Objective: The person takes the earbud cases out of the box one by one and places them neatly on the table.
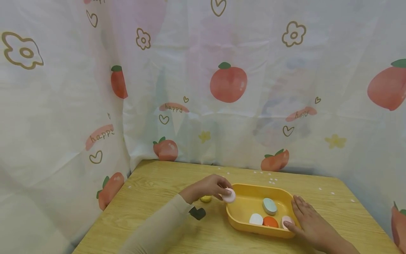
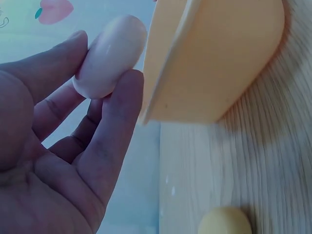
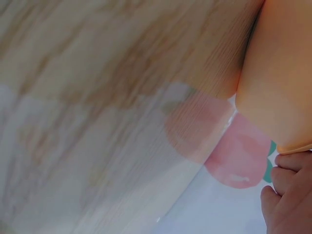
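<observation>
My left hand pinches a pale pink rounded disc between thumb and fingers, above the left end of a yellow tray. In the left wrist view the smooth disc stands on edge beside the tray wall. My right hand rests on the tray's right end with fingers extended, the thumb reaching over the rim. Inside the tray lie a pale green disc, a white disc, an orange disc and another pink disc, partly covered by the thumb.
A yellow rounded piece sits on the wooden table beneath my left wrist, partly hidden. Near it is a dark, flat-looking shape. Small white bits are scattered toward the back edge. A fruit-printed curtain hangs behind and at the sides.
</observation>
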A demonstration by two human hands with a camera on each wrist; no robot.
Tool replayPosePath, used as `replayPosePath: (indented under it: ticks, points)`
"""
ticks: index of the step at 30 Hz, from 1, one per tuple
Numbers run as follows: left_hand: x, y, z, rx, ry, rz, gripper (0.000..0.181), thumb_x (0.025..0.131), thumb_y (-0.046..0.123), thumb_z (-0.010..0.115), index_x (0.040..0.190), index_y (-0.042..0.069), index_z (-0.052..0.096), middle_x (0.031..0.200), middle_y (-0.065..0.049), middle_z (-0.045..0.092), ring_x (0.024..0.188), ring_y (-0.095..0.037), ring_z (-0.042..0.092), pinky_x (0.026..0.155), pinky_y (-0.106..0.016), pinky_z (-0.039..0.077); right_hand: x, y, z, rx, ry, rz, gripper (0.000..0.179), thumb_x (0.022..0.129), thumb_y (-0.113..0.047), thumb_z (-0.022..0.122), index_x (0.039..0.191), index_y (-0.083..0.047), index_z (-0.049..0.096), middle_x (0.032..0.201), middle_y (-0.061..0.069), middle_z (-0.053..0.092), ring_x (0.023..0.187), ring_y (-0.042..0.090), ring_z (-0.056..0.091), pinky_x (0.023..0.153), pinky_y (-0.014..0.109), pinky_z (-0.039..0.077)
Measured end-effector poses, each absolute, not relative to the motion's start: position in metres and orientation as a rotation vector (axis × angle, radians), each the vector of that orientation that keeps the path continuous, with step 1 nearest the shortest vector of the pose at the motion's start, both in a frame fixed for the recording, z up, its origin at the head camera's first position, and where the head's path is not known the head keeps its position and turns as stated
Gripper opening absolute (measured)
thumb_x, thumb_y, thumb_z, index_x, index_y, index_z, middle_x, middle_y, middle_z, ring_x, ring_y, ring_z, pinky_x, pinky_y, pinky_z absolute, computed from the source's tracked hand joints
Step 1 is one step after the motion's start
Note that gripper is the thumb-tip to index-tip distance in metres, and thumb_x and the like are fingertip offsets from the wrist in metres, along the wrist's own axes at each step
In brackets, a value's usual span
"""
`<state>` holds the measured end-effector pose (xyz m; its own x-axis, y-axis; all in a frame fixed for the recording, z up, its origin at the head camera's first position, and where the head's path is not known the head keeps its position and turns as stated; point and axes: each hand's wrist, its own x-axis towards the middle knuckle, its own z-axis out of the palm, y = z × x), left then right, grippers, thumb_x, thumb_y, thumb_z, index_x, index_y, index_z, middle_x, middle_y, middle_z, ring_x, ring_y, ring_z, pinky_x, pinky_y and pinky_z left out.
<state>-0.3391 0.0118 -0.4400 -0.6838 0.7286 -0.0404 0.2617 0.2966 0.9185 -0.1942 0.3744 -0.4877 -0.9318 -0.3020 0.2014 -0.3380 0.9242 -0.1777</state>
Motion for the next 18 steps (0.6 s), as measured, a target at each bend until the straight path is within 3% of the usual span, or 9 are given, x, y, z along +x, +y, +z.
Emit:
replayPosePath:
  ticks: [18]
  points:
    - [-0.354,-0.023,-0.440,0.828,2.249,1.289,0.010,0.090,0.013,0.072,0.099,0.009,0.071,0.091,-0.002,0.068,0.080,-0.017,0.066,0.065,-0.034,0.058,-0.195,0.374,-0.485,0.487,-2.927,0.353,0.081,0.098,-0.046,0.053,0.144,0.016,0.029,0.151,0.032,0.024,0.138,0.048,0.021,0.097,0.009,-0.019]
